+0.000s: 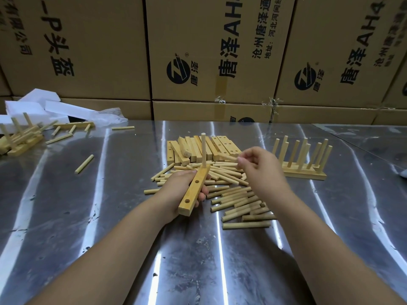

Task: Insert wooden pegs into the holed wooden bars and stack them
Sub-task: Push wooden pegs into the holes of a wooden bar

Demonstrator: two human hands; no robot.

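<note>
A: Though the cardboard boxes point(220, 51) fill the whole back, where does the work lie?

B: On the shiny metal table point(110, 227) in front of them. Mid-table there is a heap of loose pegs point(237, 199), pale round sticks lying every way. Just behind it is a pile of holed bars point(198, 148), square-cut, in the same light wood.

A: Anything assembled?

B: To the right of the pile stand finished bars point(304, 172), side by side, their pegs upright. At the far left edge lies a second stack point(19, 139), pegs sticking up at a slant, beside white foam blocks point(44, 106).

A: And the hands?

B: The left hand point(178, 190) is clamped round one bar point(193, 190), held slanting above the heap's left side, near end toward the wearer. Two empty round holes show on its top face, and an upright peg point(203, 148) sits in the far end.

A: The right?

B: The right hand point(259, 166) is just right of that peg, above the heap. It pinches a second peg point(229, 157) between thumb and fingertips, lying roughly level with its tip pointing left. It is a little blurred.
</note>
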